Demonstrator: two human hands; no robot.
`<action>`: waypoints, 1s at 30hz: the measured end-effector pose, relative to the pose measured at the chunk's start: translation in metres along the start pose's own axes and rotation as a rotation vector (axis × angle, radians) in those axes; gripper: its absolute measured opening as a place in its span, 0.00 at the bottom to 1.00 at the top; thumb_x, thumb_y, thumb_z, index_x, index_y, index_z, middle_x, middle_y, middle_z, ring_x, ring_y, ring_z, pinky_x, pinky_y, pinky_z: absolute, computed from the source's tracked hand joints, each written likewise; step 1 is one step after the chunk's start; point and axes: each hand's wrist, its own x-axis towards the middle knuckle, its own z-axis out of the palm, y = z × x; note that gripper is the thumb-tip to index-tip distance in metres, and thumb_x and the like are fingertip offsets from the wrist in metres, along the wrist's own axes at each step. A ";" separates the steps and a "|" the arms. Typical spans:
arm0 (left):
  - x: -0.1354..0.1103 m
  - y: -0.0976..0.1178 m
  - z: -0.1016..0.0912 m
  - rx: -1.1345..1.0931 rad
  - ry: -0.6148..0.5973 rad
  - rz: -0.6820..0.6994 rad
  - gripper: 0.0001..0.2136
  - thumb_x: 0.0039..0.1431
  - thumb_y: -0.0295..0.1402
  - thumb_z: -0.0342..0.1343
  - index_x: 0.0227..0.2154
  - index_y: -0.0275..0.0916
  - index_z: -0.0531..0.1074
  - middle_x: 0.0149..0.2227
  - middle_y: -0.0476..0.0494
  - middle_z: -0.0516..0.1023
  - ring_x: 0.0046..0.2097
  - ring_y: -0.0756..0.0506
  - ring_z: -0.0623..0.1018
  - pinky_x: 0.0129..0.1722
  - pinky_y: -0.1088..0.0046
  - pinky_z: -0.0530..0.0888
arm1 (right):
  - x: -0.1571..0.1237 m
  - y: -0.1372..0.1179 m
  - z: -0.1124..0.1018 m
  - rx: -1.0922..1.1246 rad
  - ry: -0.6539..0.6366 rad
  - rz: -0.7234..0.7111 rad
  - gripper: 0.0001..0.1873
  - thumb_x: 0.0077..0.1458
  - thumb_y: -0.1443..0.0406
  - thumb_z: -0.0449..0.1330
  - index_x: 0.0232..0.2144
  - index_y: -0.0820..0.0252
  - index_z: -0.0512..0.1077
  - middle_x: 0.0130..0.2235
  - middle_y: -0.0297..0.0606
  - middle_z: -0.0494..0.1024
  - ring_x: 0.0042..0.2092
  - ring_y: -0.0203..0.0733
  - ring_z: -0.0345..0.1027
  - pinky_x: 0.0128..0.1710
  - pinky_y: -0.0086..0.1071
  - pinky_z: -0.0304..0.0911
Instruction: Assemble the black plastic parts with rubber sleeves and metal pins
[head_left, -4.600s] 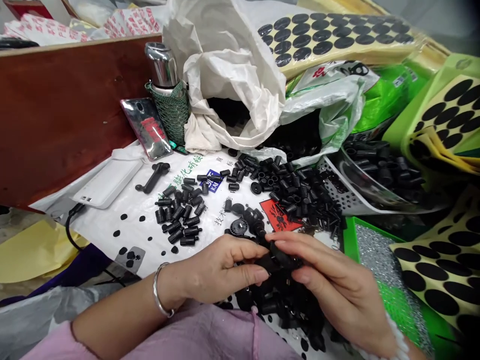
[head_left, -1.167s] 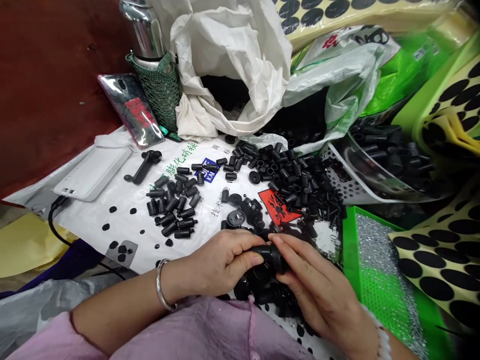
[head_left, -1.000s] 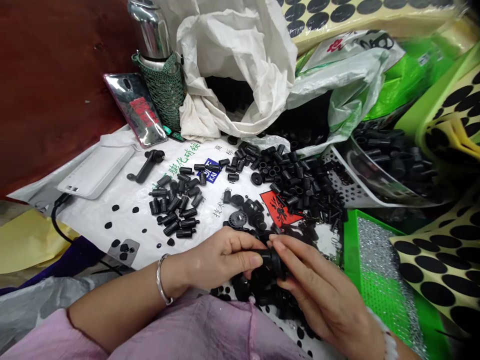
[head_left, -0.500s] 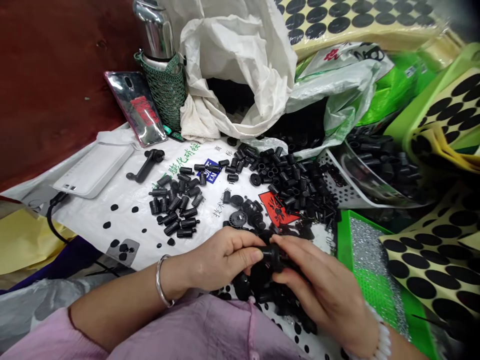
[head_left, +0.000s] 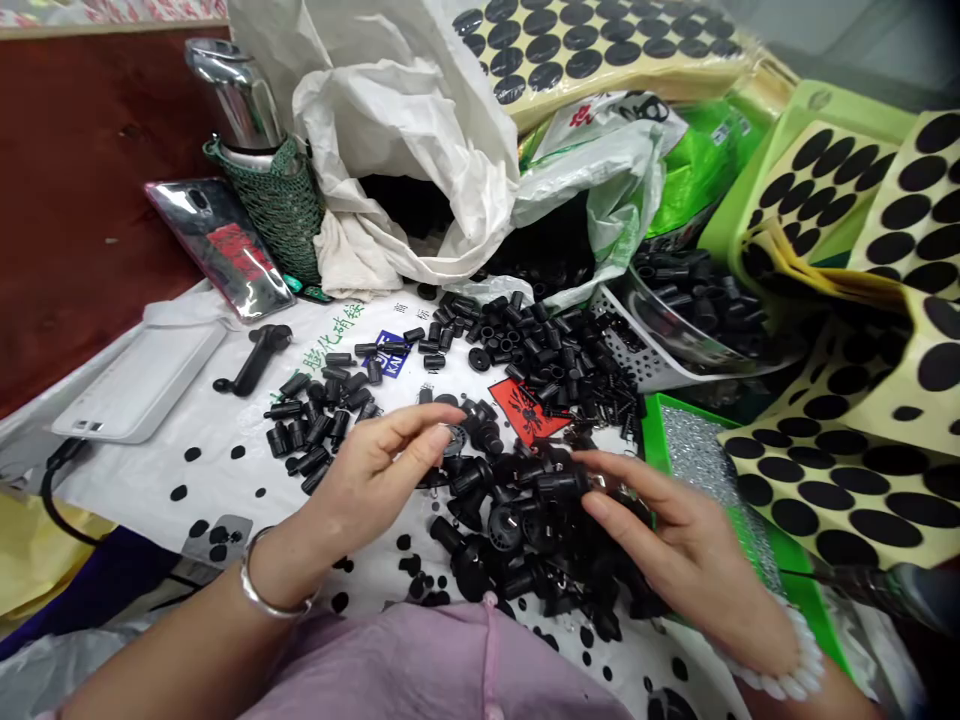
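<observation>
My left hand (head_left: 379,485) hovers over the white sheet, thumb and forefinger slightly apart with nothing visible between them. Below its fingertips lies a round black wheel-like part (head_left: 454,440). To the right, my right hand (head_left: 667,535) pinches the end of a black cylindrical plastic part (head_left: 559,486) between thumb and fingers, above a heap of black plastic parts (head_left: 510,525). Beyond my left hand is a loose group of small black ribbed caps (head_left: 319,425). Farther back sits a larger pile of short black tubes (head_left: 525,340).
A clear bowl of black tubes (head_left: 697,290) rests in a perforated white basket (head_left: 630,350). At right are a green tray (head_left: 656,430) of small shiny pieces and sticker sheets (head_left: 840,460). A white sack (head_left: 405,90), a phone (head_left: 217,245) and a flask (head_left: 240,100) stand behind.
My hands have parted: the left has let go of the black part and drawn away left, while the right keeps it. The whole view has shifted, so the scene sits farther left.
</observation>
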 end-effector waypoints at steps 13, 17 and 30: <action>0.007 -0.006 0.009 0.131 0.005 -0.013 0.12 0.55 0.38 0.51 0.37 0.39 0.75 0.23 0.48 0.74 0.25 0.51 0.71 0.24 0.80 0.69 | 0.011 0.033 -0.031 -0.412 -0.004 0.222 0.20 0.59 0.57 0.46 0.45 0.60 0.69 0.38 0.39 0.78 0.37 0.39 0.72 0.37 0.32 0.67; 0.009 -0.008 0.012 0.137 -0.029 -0.016 0.12 0.55 0.38 0.51 0.37 0.39 0.75 0.24 0.48 0.74 0.25 0.51 0.72 0.24 0.80 0.69 | 0.025 0.045 -0.031 -0.536 -0.132 0.257 0.15 0.57 0.61 0.49 0.42 0.60 0.70 0.41 0.42 0.76 0.40 0.45 0.70 0.40 0.37 0.64; 0.007 -0.013 0.001 0.212 -0.042 -0.065 0.14 0.55 0.41 0.50 0.39 0.41 0.74 0.25 0.48 0.75 0.26 0.51 0.72 0.26 0.81 0.70 | 0.046 0.056 -0.020 -0.672 -0.403 0.328 0.13 0.56 0.58 0.52 0.36 0.61 0.71 0.36 0.39 0.75 0.37 0.40 0.69 0.38 0.35 0.63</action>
